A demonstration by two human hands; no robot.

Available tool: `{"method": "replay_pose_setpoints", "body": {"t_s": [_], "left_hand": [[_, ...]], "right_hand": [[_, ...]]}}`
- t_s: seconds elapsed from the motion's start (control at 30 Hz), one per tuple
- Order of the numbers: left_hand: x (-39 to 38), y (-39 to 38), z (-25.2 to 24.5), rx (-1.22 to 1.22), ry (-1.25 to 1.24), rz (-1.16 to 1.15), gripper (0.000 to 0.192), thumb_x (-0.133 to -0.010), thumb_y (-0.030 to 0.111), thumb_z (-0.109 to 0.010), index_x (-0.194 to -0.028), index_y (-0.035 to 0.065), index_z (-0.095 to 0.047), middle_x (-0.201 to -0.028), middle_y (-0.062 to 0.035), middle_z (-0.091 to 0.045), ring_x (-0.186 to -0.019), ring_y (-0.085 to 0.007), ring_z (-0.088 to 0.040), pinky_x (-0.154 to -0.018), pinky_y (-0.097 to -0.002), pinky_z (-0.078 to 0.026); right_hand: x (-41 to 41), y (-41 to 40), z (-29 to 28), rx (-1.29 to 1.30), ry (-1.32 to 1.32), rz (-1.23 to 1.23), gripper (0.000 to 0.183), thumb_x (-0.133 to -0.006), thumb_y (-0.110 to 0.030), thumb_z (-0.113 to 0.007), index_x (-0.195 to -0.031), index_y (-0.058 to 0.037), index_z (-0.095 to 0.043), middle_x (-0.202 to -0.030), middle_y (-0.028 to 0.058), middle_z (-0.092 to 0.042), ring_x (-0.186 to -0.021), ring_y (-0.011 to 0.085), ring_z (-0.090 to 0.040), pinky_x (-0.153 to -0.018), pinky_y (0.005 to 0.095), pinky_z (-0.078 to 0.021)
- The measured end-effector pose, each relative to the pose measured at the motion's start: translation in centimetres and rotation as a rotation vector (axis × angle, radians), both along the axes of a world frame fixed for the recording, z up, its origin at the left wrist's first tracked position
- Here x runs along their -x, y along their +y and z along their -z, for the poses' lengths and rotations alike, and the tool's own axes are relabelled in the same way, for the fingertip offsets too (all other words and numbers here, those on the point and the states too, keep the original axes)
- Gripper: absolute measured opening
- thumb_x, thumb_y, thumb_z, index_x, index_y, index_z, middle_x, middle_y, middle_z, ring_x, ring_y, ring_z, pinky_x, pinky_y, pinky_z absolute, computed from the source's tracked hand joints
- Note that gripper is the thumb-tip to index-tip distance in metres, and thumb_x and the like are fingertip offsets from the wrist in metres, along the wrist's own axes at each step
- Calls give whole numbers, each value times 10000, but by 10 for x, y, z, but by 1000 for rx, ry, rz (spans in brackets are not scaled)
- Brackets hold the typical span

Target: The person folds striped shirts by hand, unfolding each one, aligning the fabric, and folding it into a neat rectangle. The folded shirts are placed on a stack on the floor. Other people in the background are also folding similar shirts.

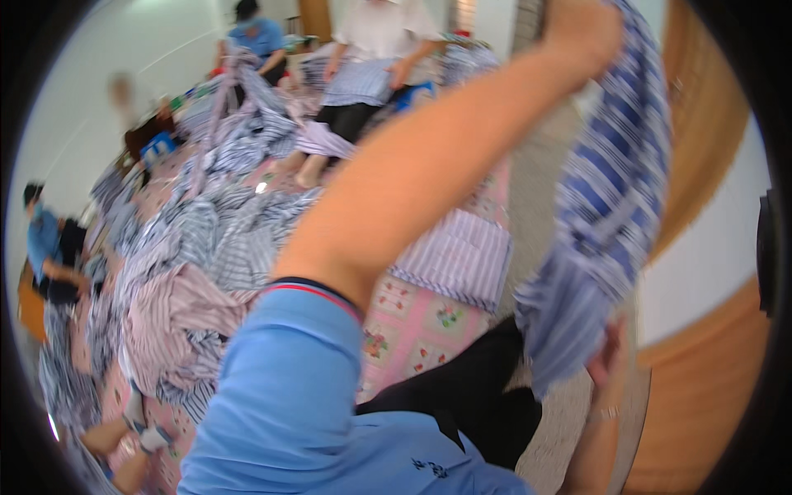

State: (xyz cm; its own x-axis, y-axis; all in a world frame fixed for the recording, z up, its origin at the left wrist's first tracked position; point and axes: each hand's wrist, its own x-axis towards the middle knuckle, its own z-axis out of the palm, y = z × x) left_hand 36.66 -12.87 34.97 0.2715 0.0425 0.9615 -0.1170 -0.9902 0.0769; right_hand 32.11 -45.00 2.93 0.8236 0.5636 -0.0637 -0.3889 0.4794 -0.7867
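My left hand (585,31) is raised at the upper right, closed on a blue-and-white striped cloth (609,167) that hangs down in loose folds. The cloth's lower part has narrower, paler stripes, and its bottom end hangs beside my black-trousered legs (464,371). Against the right edge of that lower part is my right hand (607,354), blurred and partly behind the fabric, so its grip is unclear. A folded pale striped cloth (458,260) with a patterned border lies flat on the pink printed floor mat (402,322), beyond my bent left arm.
Heaped striped fabrics (185,309) cover much of the mat on the left. A standing person (377,37) holds a striped cloth; seated people in blue (257,40) and at the far left (46,241) are nearby. A wooden panel (699,396) is at right.
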Motion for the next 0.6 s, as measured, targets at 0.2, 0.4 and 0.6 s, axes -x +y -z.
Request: {"method": "replay_pose_setpoints", "body": {"t_s": [0.2, 0.4, 0.6], "left_hand": [[34, 13, -21, 60, 27, 147, 273, -816, 92, -393, -821, -36, -635, -866, -271, -595, -820, -337, -606, -698, -398, -476], [95, 17, -31, 214, 246, 572, 224, -851, 129, -480, -934, -16, -629, -837, -122, -631, -748, -166, -564, -673, -306, -473], [82, 47, -29, 199, 200, 612, 175, -843, 125, -501, -903, 2, -610, -831, -90, -629, -712, -154, -572, -633, -289, -455]], "right_hand": [[24, 86, 1, -137, 62, -58, 550, -858, -408, -513, -1218, 2, -444, -1170, 136, -538, -1073, 222, -523, -931, 346, -399], [-18, 71, 3, 154, -48, 3, 426, -814, -167, -554, -1203, -24, -456, -1114, 82, -573, -1034, 194, -538, -893, 343, -425], [10, 83, -28, -135, -19, 81, 555, -770, -190, -513, -1290, -55, -368, -1299, 119, -428, -1173, 280, -418, -993, 417, -319]]}}
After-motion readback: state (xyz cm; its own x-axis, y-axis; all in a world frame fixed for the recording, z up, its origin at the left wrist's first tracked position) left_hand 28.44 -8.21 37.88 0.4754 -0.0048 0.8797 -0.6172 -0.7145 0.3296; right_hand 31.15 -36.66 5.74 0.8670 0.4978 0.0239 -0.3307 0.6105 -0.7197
